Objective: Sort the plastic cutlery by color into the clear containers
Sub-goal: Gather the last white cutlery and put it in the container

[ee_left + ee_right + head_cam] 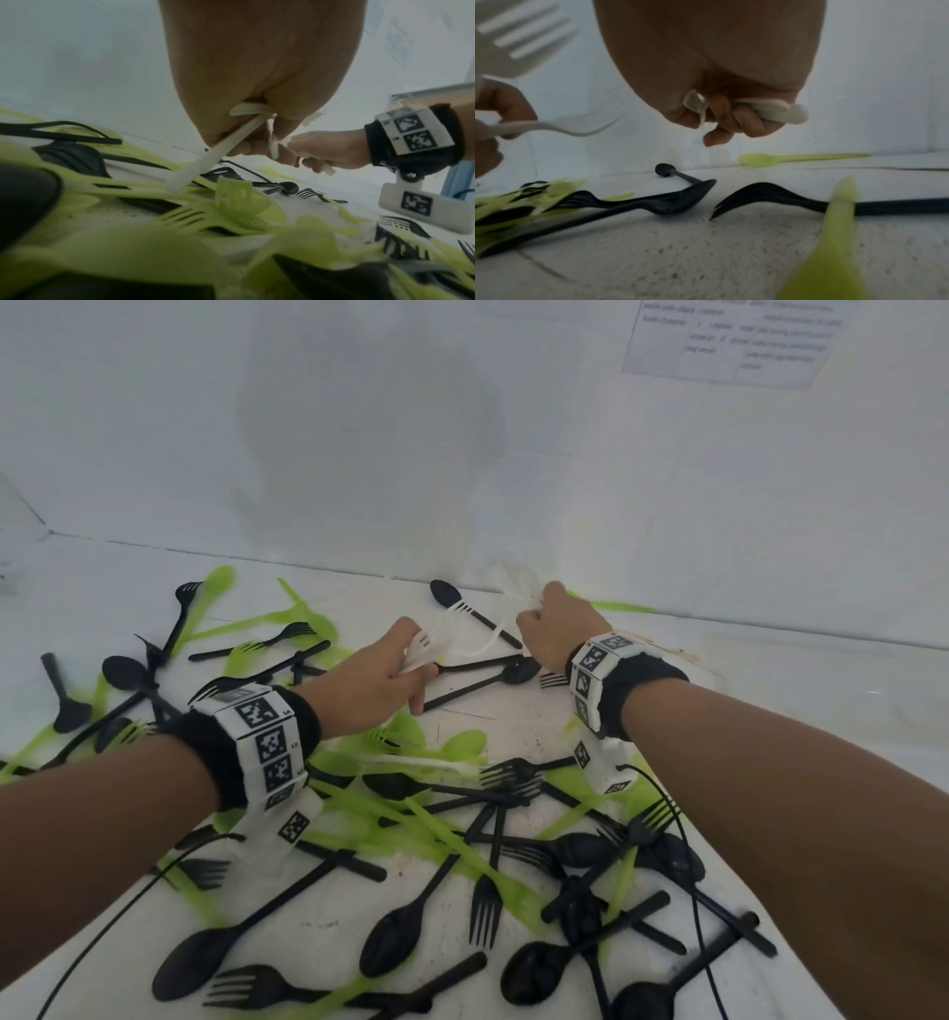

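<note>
Your left grip [382, 672] and right grip [557, 629] over far middle of desk [770, 690], near wall [462, 454], well apart. Fork [423, 642] in your left grip. Spoon [445, 594] on desk between grips, at far edge. Cutlery heap [436, 839] spread from left edge to near edge, under your forearms.

We see soft, even, rather cool light with only faint shadows on the white surface [513, 726], and the head view bends straight edges near its borders. In both wrist views, the green cutlery [231, 205] nearest the lens, below each grip, smears into blur, while a pale glare halo rims the right hand [718, 81].
</note>
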Action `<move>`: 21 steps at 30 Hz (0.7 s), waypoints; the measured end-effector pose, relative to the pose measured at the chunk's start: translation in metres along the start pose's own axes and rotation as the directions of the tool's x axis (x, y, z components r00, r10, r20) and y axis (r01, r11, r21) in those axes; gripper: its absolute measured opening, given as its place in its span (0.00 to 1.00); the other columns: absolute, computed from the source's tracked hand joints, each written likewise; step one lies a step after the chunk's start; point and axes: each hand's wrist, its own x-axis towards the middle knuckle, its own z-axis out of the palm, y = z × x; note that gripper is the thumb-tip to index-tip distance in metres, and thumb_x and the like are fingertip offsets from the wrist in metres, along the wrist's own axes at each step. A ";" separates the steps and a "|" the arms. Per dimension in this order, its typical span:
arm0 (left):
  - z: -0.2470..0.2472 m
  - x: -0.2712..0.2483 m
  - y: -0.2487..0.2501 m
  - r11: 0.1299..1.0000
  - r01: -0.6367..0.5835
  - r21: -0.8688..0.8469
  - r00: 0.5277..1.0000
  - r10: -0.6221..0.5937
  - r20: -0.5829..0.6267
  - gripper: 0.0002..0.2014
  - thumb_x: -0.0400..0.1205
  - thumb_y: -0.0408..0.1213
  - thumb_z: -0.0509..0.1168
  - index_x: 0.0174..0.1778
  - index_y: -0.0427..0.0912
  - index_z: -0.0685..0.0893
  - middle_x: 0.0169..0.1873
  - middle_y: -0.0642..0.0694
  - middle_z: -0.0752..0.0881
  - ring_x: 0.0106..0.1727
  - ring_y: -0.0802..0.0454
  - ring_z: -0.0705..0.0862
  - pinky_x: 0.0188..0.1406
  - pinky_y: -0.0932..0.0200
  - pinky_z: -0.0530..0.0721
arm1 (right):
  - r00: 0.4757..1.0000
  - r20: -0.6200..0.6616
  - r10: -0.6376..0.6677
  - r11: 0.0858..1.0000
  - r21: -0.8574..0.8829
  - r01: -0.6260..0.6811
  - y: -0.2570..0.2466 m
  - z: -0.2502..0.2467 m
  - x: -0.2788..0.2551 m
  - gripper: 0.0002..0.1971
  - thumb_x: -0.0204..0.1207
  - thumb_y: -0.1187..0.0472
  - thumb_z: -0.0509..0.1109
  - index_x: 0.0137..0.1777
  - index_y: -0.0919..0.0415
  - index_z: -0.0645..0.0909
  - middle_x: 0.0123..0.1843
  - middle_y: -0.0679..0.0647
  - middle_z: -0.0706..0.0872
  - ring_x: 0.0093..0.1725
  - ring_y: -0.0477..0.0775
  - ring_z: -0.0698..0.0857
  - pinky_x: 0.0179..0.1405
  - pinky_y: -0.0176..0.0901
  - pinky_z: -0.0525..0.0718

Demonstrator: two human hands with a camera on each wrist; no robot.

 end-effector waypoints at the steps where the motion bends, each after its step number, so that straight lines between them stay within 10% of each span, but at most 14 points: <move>1: 0.001 -0.003 0.000 1.000 -0.007 0.015 1.000 0.007 0.006 0.07 0.92 0.44 0.58 0.60 0.46 0.69 0.38 0.47 0.92 0.24 0.60 0.74 0.23 0.67 0.73 | 1.000 -0.030 -0.005 0.999 0.045 0.006 -0.002 -0.003 -0.006 0.11 0.84 0.54 0.56 0.59 0.61 0.66 0.42 0.56 0.80 0.39 0.58 0.82 0.37 0.50 0.77; 7: 0.006 -0.040 -0.003 0.992 0.000 0.124 1.000 0.001 -0.011 0.08 0.91 0.38 0.57 0.64 0.51 0.70 0.43 0.55 0.90 0.44 0.47 0.87 0.45 0.43 0.86 | 1.000 -0.011 0.003 0.987 0.161 -0.001 -0.009 -0.004 -0.045 0.18 0.84 0.55 0.58 0.70 0.62 0.67 0.52 0.60 0.84 0.48 0.64 0.85 0.51 0.56 0.85; 13: 0.000 -0.073 0.009 0.997 -0.044 -0.069 0.955 0.022 -0.297 0.03 0.91 0.34 0.54 0.57 0.42 0.64 0.44 0.45 0.90 0.40 0.55 0.88 0.39 0.55 0.85 | 1.000 -0.007 0.018 0.957 0.291 -0.015 -0.025 0.003 -0.078 0.18 0.86 0.54 0.54 0.70 0.64 0.69 0.60 0.63 0.82 0.57 0.66 0.82 0.56 0.54 0.79; 21: -0.014 -0.104 -0.006 0.962 0.044 -0.270 0.864 -0.172 -0.473 0.07 0.89 0.38 0.57 0.62 0.45 0.72 0.38 0.45 0.76 0.32 0.51 0.72 0.30 0.53 0.71 | 0.920 0.227 -0.321 0.947 0.058 0.316 -0.059 0.043 -0.119 0.11 0.83 0.54 0.65 0.42 0.58 0.77 0.39 0.52 0.82 0.37 0.54 0.81 0.31 0.44 0.71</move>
